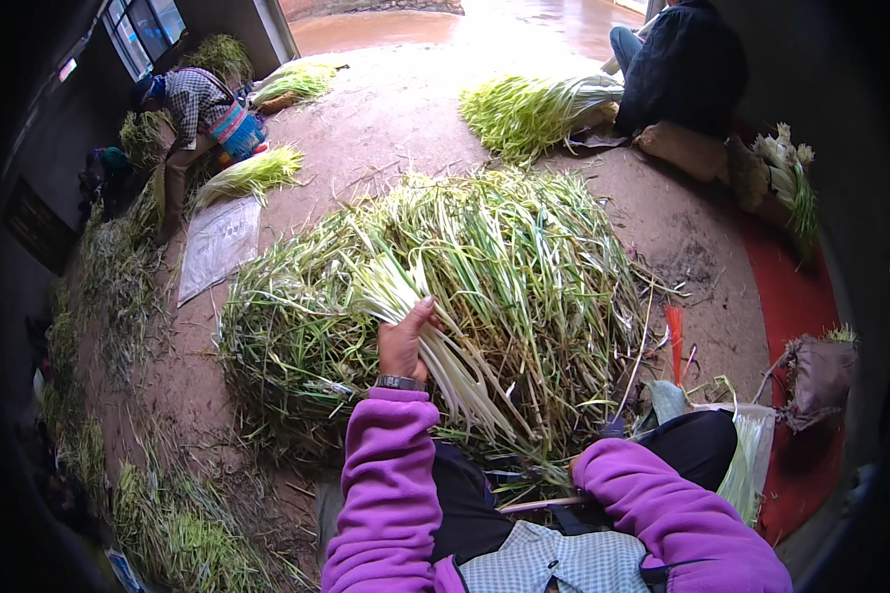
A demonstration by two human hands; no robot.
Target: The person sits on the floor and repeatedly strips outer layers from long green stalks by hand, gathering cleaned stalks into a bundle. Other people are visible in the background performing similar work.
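Note:
My left hand (403, 345), with a wristwatch (400, 382) below it, grips a bunch of pale leafy stalks (456, 382). Their white ends point down towards my lap and their green ends fan out up and to the left. The bunch is held over a large heap of long green and whitish stalks (512, 252), some dried and tangled. Only a sliver of my right hand (573, 465) shows at the cuff, low by my knee near loose stalks. The sleeve hides its fingers, so what it holds is not visible.
A bundle of yellow-green stalks (534, 115) lies beside a seated person (682, 70). Another person (196, 111) bends over at left, near a smaller bundle (252, 174) on a white sack (219, 248). Red strands (675, 341) stand at right by a plastic sheet (745, 459). Cut stalks (185, 534) litter the left floor.

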